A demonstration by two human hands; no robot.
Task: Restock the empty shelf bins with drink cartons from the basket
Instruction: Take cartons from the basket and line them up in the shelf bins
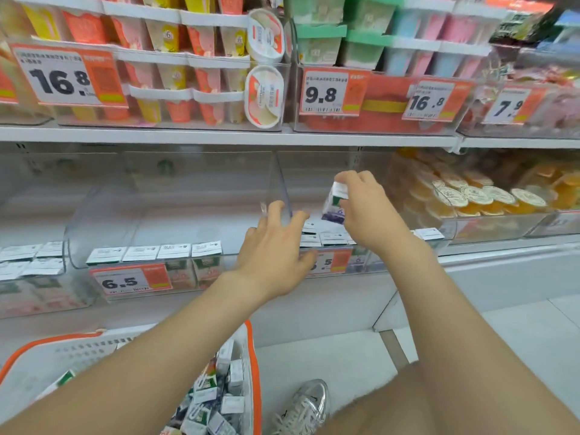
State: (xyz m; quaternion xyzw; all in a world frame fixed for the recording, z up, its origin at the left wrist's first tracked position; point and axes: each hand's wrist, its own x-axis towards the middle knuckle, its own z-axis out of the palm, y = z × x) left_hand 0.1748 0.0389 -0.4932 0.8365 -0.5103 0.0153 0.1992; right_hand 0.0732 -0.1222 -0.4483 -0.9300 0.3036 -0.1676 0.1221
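My right hand (365, 208) is shut on a small purple and white drink carton (335, 204), tilted above the right clear shelf bin (361, 262). A few cartons (329, 238) stand at that bin's front. My left hand (276, 246) is open, its fingers spread at the clear divider between the right bin and the middle bin (157, 215). The middle bin has one front row of cartons (175, 252) and bare room behind them. The white basket with an orange rim (251, 356) sits at the bottom left, with several cartons (216, 390) inside.
A left bin (31, 268) holds more cartons. Jelly cups (470, 196) fill the bin to the right. The shelf above carries yoghurt packs (175, 73) and price tags (332, 92). My shoe (304, 406) rests on the pale floor beside the basket.
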